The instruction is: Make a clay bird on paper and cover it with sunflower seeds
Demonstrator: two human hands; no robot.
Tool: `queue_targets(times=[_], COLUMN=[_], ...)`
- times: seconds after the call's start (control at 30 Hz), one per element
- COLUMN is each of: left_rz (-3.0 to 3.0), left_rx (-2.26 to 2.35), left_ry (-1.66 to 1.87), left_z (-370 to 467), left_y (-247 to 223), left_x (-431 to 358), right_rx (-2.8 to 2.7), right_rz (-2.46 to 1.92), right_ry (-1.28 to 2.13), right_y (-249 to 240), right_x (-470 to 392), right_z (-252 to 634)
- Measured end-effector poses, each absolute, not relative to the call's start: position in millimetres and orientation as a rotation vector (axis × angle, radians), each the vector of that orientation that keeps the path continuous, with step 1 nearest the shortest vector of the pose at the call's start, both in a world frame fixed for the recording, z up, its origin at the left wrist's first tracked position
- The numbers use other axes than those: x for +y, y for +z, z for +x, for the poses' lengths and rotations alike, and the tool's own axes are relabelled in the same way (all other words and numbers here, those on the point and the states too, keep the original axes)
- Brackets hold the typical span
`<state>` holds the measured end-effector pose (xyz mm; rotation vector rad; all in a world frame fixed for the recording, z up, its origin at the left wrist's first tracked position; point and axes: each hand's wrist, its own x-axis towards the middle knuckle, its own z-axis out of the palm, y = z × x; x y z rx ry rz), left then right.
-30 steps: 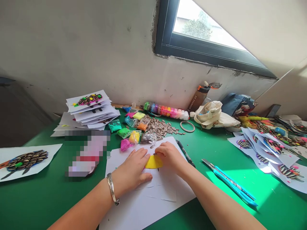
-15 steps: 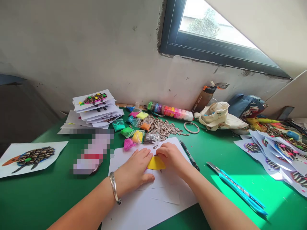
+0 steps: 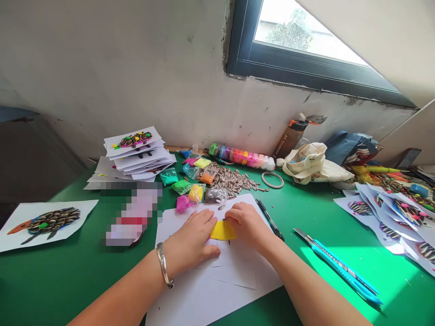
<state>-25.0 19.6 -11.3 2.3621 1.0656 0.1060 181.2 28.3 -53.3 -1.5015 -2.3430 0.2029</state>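
Head view: the yellow piece [image 3: 223, 230] lies flat on the white paper [image 3: 190, 299], at the middle of the bench [image 3: 129, 280], inward from the far edge along the wall. A dark sliver [image 3: 229, 243] projects from the side of the yellow piece facing the wearer.

Step in hand, by judgement: steadying the piece and working its far right margin with the fingertips. Next move, by judgement: the left hand [image 3: 197, 236] should keep the paper from sliding, and the right hand [image 3: 245, 222] should apply light, local pressure only, since the piece looks soft.

Grip, left: laid low over the paper, fingers extended and close together, thumb set apart; the fingertips meet the left end of the yellow piece. Grip, right: fingers curled inward at the opposite end. The fingertips are hidden by the hand; whether they pinch anything or merely press cannot be told.

Adjacent items: a pen [image 3: 270, 220] lies at the right margin of the paper. A blue utility knife [image 3: 340, 267], blade exposed, lies farther toward the right edge of the bench. Sunflower seeds [image 3: 234, 179] and colored packets [image 3: 196, 193] lie between the paper and the far edge. A seed-covered picture [image 3: 54, 222] lies toward the left edge.
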Motion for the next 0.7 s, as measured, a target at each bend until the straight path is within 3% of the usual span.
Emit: queue_targets(times=[0.7], left_rz=[2.415], left_rx=[1.098], left_ry=[0.095], left_z=[-37.8], left_y=[-6.8], left_x=[27.6], right_rx=[-2.538], right_rz=[-1.301], right_ry=[0.163], right_y=[-39.6], right_x=[33.7], right_z=[159.1])
